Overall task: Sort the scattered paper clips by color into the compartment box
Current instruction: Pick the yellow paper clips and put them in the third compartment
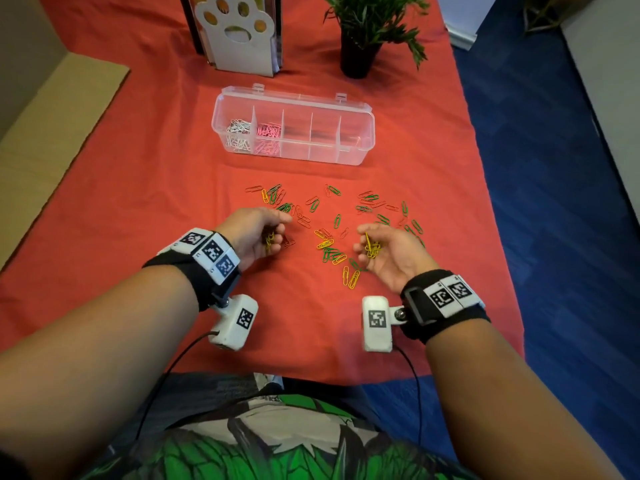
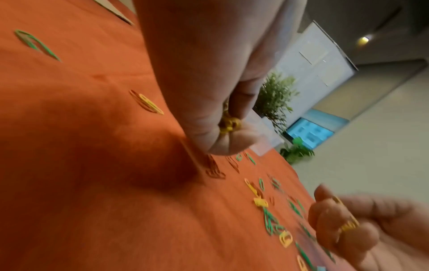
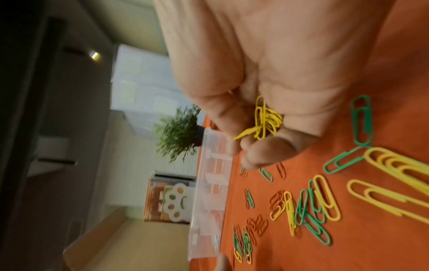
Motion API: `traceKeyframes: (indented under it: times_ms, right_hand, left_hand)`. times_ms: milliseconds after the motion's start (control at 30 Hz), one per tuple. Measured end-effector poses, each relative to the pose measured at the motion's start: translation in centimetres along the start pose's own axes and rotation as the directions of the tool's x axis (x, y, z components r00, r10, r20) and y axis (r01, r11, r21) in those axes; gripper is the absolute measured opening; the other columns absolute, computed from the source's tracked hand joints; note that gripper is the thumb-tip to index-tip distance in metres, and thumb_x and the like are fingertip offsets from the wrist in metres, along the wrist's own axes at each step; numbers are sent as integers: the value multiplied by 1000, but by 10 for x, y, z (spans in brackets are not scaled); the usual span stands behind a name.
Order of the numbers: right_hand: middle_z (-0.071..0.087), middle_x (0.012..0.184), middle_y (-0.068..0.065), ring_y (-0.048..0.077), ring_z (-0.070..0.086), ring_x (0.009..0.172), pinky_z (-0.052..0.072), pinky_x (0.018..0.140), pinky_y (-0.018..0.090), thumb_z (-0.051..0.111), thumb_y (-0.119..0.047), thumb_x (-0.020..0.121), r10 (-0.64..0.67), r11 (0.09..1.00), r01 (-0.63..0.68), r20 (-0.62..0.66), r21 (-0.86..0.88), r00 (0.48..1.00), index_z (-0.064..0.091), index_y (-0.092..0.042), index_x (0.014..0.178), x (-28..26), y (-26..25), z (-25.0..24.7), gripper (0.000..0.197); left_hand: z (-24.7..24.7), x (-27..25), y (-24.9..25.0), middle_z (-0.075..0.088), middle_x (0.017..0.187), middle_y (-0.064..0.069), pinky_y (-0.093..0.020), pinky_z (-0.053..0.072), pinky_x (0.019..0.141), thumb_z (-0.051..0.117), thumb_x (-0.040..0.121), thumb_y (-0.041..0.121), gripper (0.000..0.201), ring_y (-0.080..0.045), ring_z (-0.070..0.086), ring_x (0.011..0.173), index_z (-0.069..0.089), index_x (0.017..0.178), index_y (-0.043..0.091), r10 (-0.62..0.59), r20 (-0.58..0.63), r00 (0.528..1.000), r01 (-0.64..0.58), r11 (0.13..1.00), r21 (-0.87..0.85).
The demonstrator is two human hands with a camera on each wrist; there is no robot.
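Green, yellow and red paper clips (image 1: 329, 223) lie scattered on the red cloth in front of the clear compartment box (image 1: 360, 154). White clips (image 1: 238, 133) fill its leftmost compartment and pink clips (image 1: 268, 136) the one beside it. My left hand (image 1: 273, 233) curls its fingers around a bunch of yellow clips (image 2: 228, 124) at the left edge of the scatter. My right hand (image 1: 369, 245), palm turned up, holds another bunch of yellow clips (image 3: 264, 121) over the scatter's near right part.
A paw-print book holder (image 1: 239, 32) and a potted plant (image 1: 363, 36) stand behind the box. Flat cardboard (image 1: 52, 133) lies at the left table edge. The cloth ends at the right over blue carpet (image 1: 554, 202).
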State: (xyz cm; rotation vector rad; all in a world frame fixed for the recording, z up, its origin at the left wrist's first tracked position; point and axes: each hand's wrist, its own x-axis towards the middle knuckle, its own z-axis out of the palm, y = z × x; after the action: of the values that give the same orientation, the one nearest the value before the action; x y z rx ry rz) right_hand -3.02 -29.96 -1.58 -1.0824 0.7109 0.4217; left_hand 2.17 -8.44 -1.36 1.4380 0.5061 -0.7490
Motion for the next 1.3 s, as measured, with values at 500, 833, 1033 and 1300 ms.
traceKeyframes:
  times_ms: [500, 833, 1033, 1300]
  right_hand:
    - [56, 120, 18, 33, 57, 111, 47, 89, 38, 45, -25, 94, -374, -175, -24, 43, -984, 927, 49, 0, 117, -21, 53, 17, 35]
    - [37, 53, -2, 9, 31, 39, 20, 37, 14, 39, -12, 83, 69, 968, -52, 62, -247, 996, 42, -17, 64, -17, 28, -5, 20]
    - [49, 58, 0, 10, 49, 45, 40, 38, 16, 42, -24, 92, 52, 997, -59, 130, 51, 990, 57, -13, 72, -11, 16, -2, 27]
    - [63, 93, 9, 27, 60, 88, 47, 77, 32, 56, -19, 81, -385, 112, 120, 68, -986, 921, 57, -16, 86, 4, 30, 10, 6]
  left_hand:
    - [47, 23, -32, 62, 104, -15, -36, 46, 87, 62, 81, 25, 20, -32, 57, 101, 67, 95, 11, 484, 224, 846, -348, 181, 920]
    - [31, 4, -16, 40, 57, 0, -22, 28, 45, 45, 84, 12, 20, -14, 36, 47, 50, 65, 18, 90, 30, 995, -95, 972, 215]
    - [10, -11, -11, 47, 57, -3, -18, 32, 46, 40, 59, 20, 18, -15, 40, 48, 55, 59, 11, 68, 330, 942, 45, 945, -323]
    - [28, 1, -20, 49, 48, 7, -15, 28, 34, 63, 84, 28, 18, -2, 38, 33, 63, 69, 18, 248, -37, 968, -210, 884, 418]
